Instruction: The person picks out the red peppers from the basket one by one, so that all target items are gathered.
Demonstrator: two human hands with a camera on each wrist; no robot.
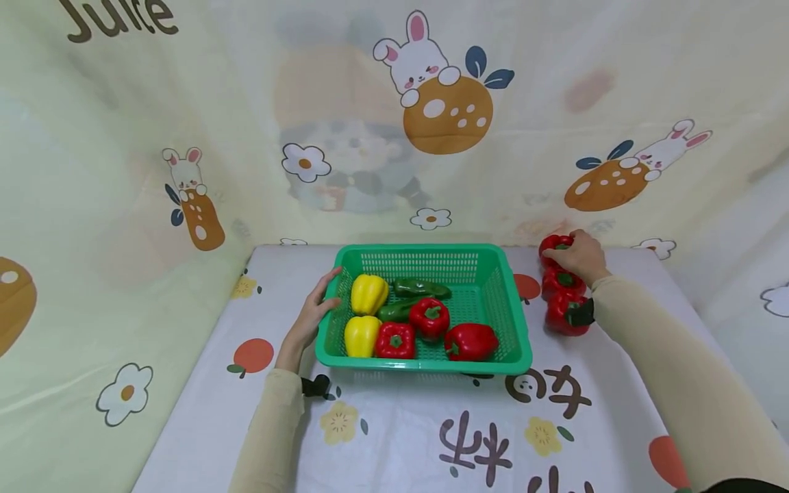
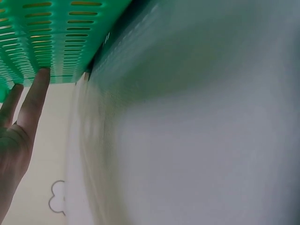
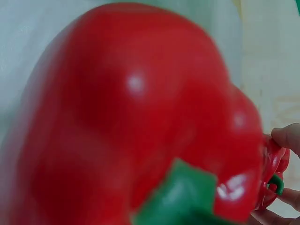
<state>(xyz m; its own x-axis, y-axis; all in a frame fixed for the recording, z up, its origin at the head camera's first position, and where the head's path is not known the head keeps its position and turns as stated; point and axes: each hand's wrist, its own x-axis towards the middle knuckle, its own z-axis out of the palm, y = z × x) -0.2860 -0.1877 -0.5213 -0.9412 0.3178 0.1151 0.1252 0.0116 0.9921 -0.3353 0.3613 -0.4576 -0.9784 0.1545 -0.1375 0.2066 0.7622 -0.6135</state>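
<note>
My right hand [image 1: 578, 257] grips the farthest of three red bell peppers lined up right of the green basket [image 1: 425, 366]. In the right wrist view, its thumb and fingers lie around that red bell pepper [image 3: 273, 161], near the green stem. The middle pepper [image 1: 557, 282] and the nearest pepper [image 1: 562, 315] lie under the wrist; the nearest one fills much of the right wrist view. My left hand [image 1: 308, 318] rests at the basket's left side. In the left wrist view, straight fingers [image 2: 35, 101] touch its slotted outer wall.
Inside the basket are yellow bell peppers [image 1: 368, 294], dark green long peppers [image 1: 422, 287] and red bell peppers [image 1: 471, 342]. A patterned white cloth [image 1: 394, 438] covers the table. Behind it hangs a cream curtain [image 1: 246, 103] printed with rabbits, which also encloses the sides.
</note>
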